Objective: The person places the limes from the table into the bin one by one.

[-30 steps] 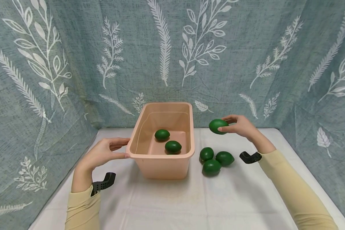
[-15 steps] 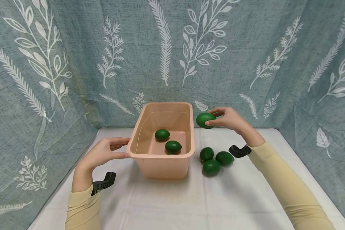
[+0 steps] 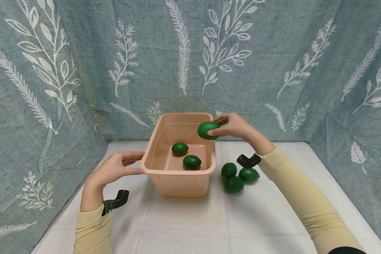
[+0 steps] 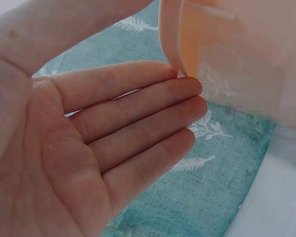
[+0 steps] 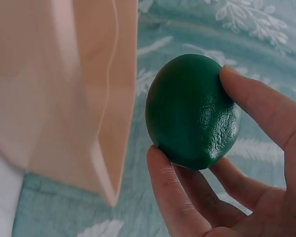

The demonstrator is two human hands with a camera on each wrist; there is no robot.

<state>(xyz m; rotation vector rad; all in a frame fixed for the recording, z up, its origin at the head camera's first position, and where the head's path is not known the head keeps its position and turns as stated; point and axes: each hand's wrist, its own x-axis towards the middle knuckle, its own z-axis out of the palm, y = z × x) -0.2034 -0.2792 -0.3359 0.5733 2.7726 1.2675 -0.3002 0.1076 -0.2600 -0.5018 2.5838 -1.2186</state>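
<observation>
My right hand (image 3: 233, 126) pinches a glossy green lime (image 3: 207, 131) between thumb and fingers, over the right rim of a peach plastic bin (image 3: 184, 185). In the right wrist view, the lime (image 5: 190, 111) sits between the thumb on one side and the fingers on the other. Two more limes lie inside the bin, one farther back (image 3: 179, 148) and one nearer (image 3: 192, 162). My left hand (image 3: 114, 168) touches the bin's left rim with its fingertips and thumb. The left wrist view shows its fingers (image 4: 133, 108) straight, side by side.
Three limes (image 3: 234, 184) lie grouped on the white tablecloth (image 3: 177, 225) just right of the bin. A blue-green curtain (image 3: 146, 70) with white leaf prints stands behind and along both sides of the table.
My right hand has carried the lime leftward and slightly up, from the right of the bin to above its right rim. The left hand and the bin have stayed in place.
</observation>
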